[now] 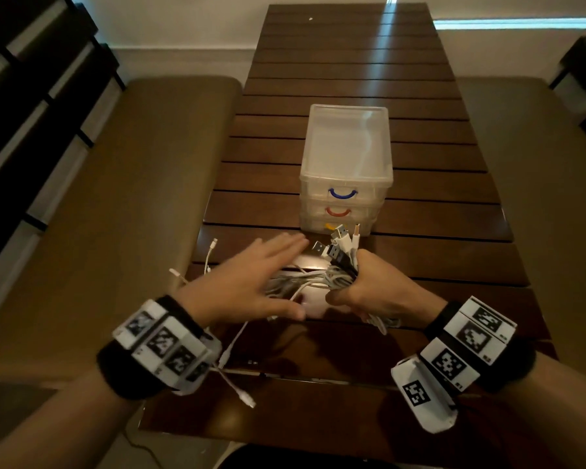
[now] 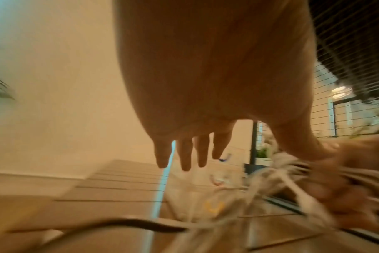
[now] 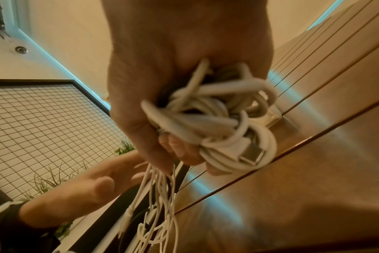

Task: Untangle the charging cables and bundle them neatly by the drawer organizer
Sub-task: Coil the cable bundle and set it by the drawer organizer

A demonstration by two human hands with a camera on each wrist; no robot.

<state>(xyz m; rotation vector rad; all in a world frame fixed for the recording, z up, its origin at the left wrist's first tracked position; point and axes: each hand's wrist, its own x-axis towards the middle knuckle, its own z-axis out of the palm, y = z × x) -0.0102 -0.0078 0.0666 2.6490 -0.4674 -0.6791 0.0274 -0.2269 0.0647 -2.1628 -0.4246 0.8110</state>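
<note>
A dark slatted wooden table [image 1: 352, 79] runs lengthwise away from the person, flanked by two padded benches [image 1: 115, 198]. Near its centre stands the drawer organizer [image 1: 345, 170], a translucent three-tier plastic unit whose blue, red and yellow handles face the person. Just in front of it is the bundle of charging cables [image 1: 312, 279], mostly white with one or two dark leads, gathered into loose coils. The right hand [image 1: 376, 286] is clenched round one end of the bundle, so that the USB plugs [image 1: 339, 242] fan upward out of the fist toward the organizer's bottom drawer; the right wrist view shows the white loops [image 3: 216, 116] bulging from the closed fingers and thin strands hanging below. The left hand [image 1: 247, 282] is released, fingers straight and spread, palm down over the loose side of the bundle; whether it touches the cables cannot be told. The bundle's long axis lies roughly across the table, from the right fist leftward beneath the left palm. Free tails [image 1: 224, 360] trail toward the near left edge, ending in small connectors [image 1: 214, 245]. Judged from this layout, the left hand is the nearer to the slack strands and is placed to draw them in.
</note>
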